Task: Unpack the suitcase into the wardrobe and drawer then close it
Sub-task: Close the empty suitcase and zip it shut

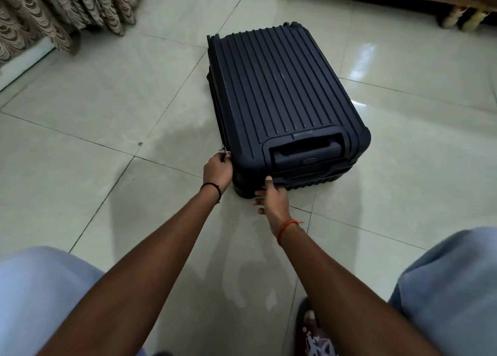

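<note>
A dark navy ribbed hard-shell suitcase lies flat on the tiled floor, lid down, its retracted pull handle facing me. My left hand is at the near left corner and pinches the small metal zip pull on the seam. My right hand rests against the near end of the case, thumb pressed on the shell, fingers loosely spread below. What is inside the suitcase is hidden.
Glossy pale floor tiles surround the case. A patterned curtain hangs at the back left. Wooden furniture legs stand at the back right. My knees and a shoe fill the bottom edge.
</note>
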